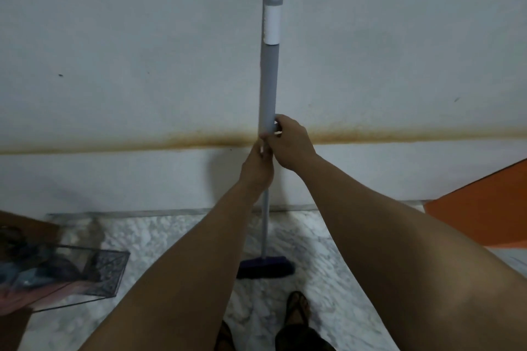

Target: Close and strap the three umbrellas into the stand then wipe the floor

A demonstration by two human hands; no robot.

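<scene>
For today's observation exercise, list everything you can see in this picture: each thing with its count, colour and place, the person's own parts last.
mop: one, grey handle, dark purple head, upright against the wall, head on the floor
wall: one, white with a brown stain band, behind the mop
floor: one, white marbled, below
stand: one, dark mesh, lower left
orange surface: one, right edge
left hand: one, grips the handle
right hand: one, grips the handle above
feet: two, sandalled, bottom centre

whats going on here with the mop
A person stands facing a white wall and holds a mop upright with both hands. The right hand grips the bottom of the thick grey handle section; the left hand grips the thinner pole just below. The purple mop head rests on the marbled floor near the wall. A wire stand sits low on the left, its contents blurred.
</scene>
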